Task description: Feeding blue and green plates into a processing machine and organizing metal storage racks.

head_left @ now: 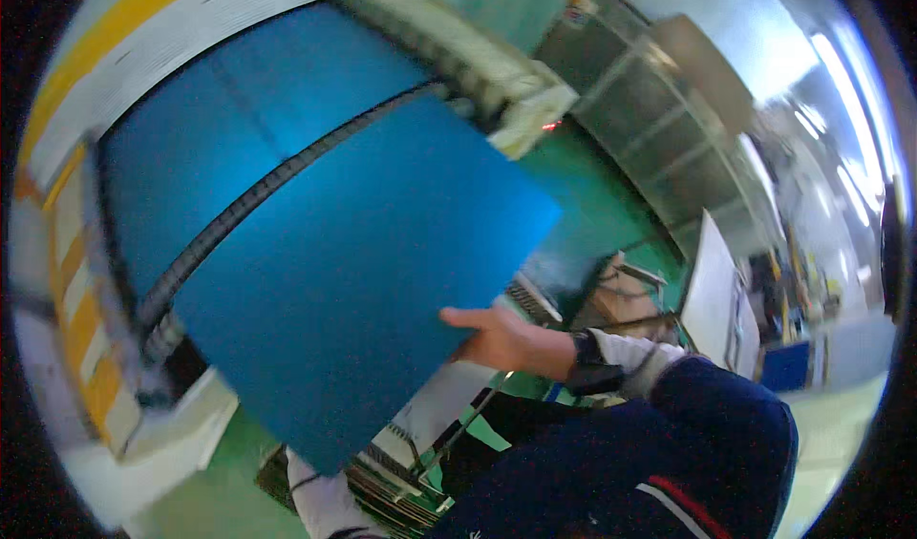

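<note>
Green floor [597,171] beyond, my right hand [501,340] grips the blue sheet [373,253] by its right edge, thumb on top, likely for steadiness; left hand hidden, can't tell its grip.

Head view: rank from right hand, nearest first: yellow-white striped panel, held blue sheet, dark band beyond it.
From the right hand:
1. Blue sheet: in its grip.
2. Dark band: past the sheet's upper-left edge.
3. Striped panel: far left.
</note>
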Demonstrator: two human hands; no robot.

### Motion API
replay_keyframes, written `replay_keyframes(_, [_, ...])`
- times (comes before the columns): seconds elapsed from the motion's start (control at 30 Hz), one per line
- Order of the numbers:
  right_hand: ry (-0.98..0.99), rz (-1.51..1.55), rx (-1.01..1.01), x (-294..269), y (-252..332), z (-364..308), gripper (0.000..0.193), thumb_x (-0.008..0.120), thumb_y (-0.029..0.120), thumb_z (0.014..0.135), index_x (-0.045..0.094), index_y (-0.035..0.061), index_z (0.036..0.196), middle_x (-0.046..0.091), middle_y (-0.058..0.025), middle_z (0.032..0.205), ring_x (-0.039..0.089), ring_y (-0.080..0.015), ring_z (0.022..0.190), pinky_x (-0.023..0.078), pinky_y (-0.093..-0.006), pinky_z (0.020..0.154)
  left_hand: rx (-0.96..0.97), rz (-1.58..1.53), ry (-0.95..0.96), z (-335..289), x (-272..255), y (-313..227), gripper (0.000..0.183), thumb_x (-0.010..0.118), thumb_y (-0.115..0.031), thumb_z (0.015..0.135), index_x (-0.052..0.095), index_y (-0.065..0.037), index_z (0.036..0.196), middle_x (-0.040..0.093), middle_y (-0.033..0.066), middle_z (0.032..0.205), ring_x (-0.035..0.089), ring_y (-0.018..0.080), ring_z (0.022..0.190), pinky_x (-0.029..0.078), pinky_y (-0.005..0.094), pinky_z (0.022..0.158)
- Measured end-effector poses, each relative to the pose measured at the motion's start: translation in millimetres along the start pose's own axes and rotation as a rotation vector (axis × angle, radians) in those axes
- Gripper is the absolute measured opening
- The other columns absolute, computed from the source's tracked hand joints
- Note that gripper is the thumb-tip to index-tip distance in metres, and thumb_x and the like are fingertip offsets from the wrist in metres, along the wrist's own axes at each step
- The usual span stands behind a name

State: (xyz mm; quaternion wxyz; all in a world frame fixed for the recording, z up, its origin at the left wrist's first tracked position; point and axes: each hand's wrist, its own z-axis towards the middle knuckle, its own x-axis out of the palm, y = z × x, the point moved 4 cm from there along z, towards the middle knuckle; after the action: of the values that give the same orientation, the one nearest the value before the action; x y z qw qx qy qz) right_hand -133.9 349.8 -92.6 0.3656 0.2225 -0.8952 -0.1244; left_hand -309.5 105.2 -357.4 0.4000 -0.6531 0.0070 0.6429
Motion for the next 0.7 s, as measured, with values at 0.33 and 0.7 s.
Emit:
replay_keyframes(0.33, [0.067, -0.089, -0.188, -6, 18, 22, 0.023, 0.060, 0.020, 0.092, 0.059, 0.0075, 0.112, 0.066, -0.0063, 0.101, 0.065, -0.0206, 0.082, 0.055, -0.0389, 0.066, 0.088, 0.158, -0.069, 7, 3, 0, 0.029, 0.059, -0.024, 0.088, 0.063, -0.003, 0.107, 0.065, 0.0181, 0.106, 0.062, 0.0353, 0.094, 0.049, 0.0426, 0.079])
replay_keyframes(0.7, [0.143, -0.117, -0.239, -1, 27, 29, 0.028, 0.057, 0.019, 0.093, 0.057, 0.0059, 0.117, 0.065, -0.0066, 0.107, 0.065, -0.0221, 0.089, 0.054, -0.0377, 0.064, 0.238, 0.373, -0.171, 13, 17, 4, 0.029, 0.059, -0.025, 0.089, 0.064, -0.001, 0.105, 0.066, 0.0180, 0.104, 0.063, 0.0345, 0.092, 0.050, 0.0413, 0.078])
